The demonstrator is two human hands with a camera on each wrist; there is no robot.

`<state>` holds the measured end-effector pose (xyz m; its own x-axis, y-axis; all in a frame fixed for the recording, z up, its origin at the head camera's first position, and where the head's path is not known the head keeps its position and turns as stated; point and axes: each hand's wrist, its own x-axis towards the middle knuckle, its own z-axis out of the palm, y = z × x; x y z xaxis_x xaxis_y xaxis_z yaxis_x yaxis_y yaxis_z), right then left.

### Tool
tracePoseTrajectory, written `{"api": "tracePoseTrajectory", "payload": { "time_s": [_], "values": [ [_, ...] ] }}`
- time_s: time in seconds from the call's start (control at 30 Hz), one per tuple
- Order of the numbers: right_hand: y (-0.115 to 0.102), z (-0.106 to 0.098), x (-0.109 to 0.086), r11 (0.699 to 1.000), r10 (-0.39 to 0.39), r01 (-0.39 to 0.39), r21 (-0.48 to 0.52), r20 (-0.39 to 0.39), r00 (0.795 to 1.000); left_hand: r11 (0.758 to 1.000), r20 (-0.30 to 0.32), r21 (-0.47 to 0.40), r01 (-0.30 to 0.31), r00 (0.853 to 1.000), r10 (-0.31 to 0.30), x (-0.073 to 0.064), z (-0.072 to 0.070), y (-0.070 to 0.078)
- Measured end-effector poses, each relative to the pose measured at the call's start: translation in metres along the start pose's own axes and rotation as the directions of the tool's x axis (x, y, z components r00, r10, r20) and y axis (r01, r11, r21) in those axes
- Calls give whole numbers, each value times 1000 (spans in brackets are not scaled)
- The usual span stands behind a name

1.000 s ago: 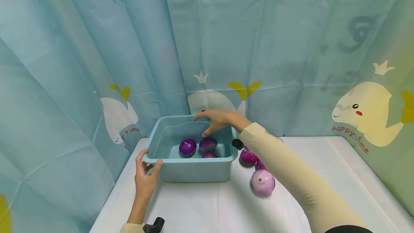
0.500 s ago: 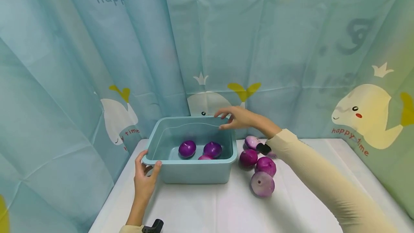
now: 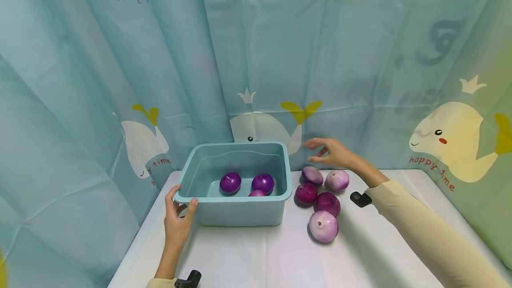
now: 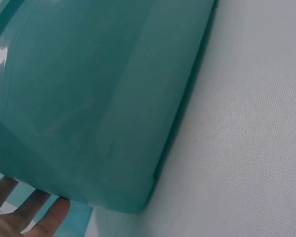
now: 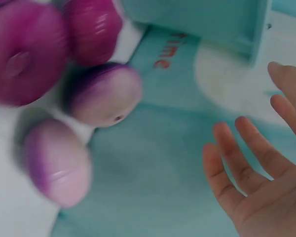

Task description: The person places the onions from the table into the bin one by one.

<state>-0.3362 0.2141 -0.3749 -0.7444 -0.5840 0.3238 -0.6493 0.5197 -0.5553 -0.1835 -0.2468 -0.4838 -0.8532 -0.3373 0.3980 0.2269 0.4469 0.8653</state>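
A light-blue plastic bin [image 3: 240,212] holds three purple onions: one on the left [image 3: 230,183], one on the right [image 3: 262,183], and one partly hidden behind the front rim [image 3: 258,193]. My left hand [image 3: 177,223] grips the bin's front left corner, its thumb on the front wall and its fingers along the left side. Right of the bin, my right hand [image 3: 330,152] hovers with relaxed fingers and nothing in it. Just below that hand lie a two-tone onion [image 3: 312,175] and a pale onion [image 3: 338,181]. The right wrist view shows the palm and spread fingers [image 5: 224,158].
Nearer on the white table [image 3: 240,257] are two dark purple onions [image 3: 306,194] [image 3: 328,204] and a large pale onion [image 3: 323,226], grouped closely beside the bin. A blue curtain [image 3: 360,57] with whale prints hangs behind the table and to both sides.
My right hand has moved from over the bin, past its right wall, to above the loose onions. The right onion in the bin shifted slightly right, then settled. My left hand stayed at the corner.
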Motion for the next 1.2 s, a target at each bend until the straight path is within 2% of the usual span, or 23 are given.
{"api": "tracePoseTrajectory", "payload": {
  "time_s": [0.23,0.37,0.5,0.63,0.87,1.2],
  "values": [
    [23,5,-27,996,56,-57,-66,-10,998,1000,3,-4,-7,1000,7,0,-3,0],
    [37,11,-41,993,87,-91,-73,-49,995,1000,7,-5,-6,1000,6,1,-4,1],
    [52,17,-56,986,108,-118,-121,-87,990,1000,6,-9,-13,1000,13,2,-2,0],
    [64,22,-67,975,139,-151,-163,-82,987,1000,11,-14,-20,1000,20,2,-2,0],
    [78,30,-80,969,192,-199,-146,-57,980,1000,16,-15,-13,1000,13,2,-2,-1],
    [89,32,-89,957,253,-261,-125,-76,965,1000,12,-16,-3,1000,3,1,-1,-1]
  ]
}}
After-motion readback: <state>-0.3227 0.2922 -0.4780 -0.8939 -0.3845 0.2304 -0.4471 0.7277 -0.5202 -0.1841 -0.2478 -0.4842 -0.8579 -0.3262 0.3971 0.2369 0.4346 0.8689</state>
